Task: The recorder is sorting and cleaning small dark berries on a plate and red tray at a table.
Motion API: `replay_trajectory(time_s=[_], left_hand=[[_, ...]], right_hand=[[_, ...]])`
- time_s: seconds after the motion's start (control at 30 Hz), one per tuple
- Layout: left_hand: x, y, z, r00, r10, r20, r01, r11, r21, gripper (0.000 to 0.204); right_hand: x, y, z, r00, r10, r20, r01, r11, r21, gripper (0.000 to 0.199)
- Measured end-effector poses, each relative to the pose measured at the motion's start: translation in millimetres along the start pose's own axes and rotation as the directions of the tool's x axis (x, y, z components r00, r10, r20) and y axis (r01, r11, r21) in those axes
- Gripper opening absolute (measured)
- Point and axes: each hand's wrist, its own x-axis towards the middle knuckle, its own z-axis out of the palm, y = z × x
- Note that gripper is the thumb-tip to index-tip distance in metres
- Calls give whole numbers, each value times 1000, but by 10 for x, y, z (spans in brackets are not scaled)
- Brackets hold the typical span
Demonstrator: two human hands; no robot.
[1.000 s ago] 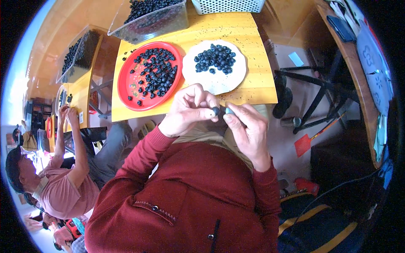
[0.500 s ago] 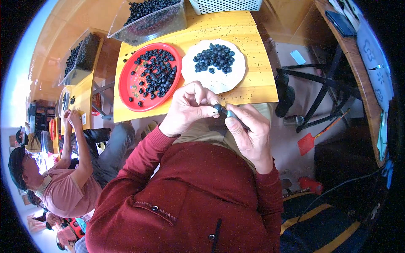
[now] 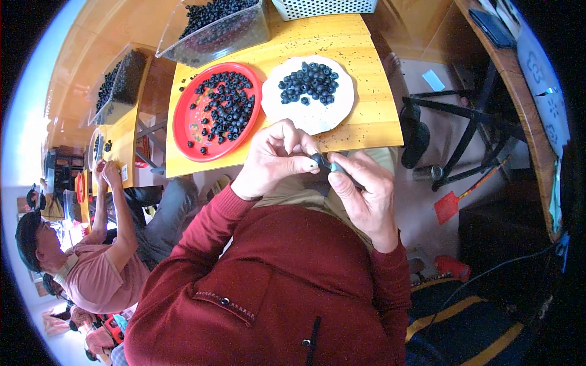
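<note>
Pinching a small dark berry (image 3: 320, 161) with curled fingers, the left hand (image 3: 274, 160) meets the right hand (image 3: 360, 192), which grips a thin tool, just below the yellow table (image 3: 366, 73) with red plate (image 3: 186, 119) and white plate (image 3: 339, 113).

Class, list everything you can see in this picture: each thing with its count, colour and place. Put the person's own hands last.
Table: one, yellow wood, top centre.
Red plate: one, on the table's left, scattered with dark berries.
White plate: one, right of the red plate, with a heap of dark berries.
Clear bin: one, behind the red plate, full of dark berries.
White basket: one, at the table's far edge.
Second bin: one, clear, on the next table to the left.
Co-worker: one, pink shirt, lower left.
Stool: one, black, right of the table.
Left hand: pinches a dark berry.
Right hand: holds a small teal-tipped tool against the berry.
</note>
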Motion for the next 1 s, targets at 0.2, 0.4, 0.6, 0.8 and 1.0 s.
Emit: replay_trajectory(time_s=[0.2,0.4,0.6,0.8,1.0], left_hand=[[-28,3,-8,999,-22,45,23,1000,-10,38],[-51,58,62,996,-32,83,32,999,2,39],[-111,40,144,999,-19,46,12,988,156,37],[-231,123,68,997,-30,77,20,990,137,35],[-215,316,-551,958,214,-189,-1,665,747,21]], right_hand=[[-23,-22,-24,999,51,14,-50,997,-52,27],[-32,11,-73,989,147,-20,-147,989,-3,29],[-47,-123,22,961,272,53,-277,942,189,25],[-142,143,87,914,405,35,-397,871,290,22],[-221,218,119,877,481,-1,-460,839,291,21]])
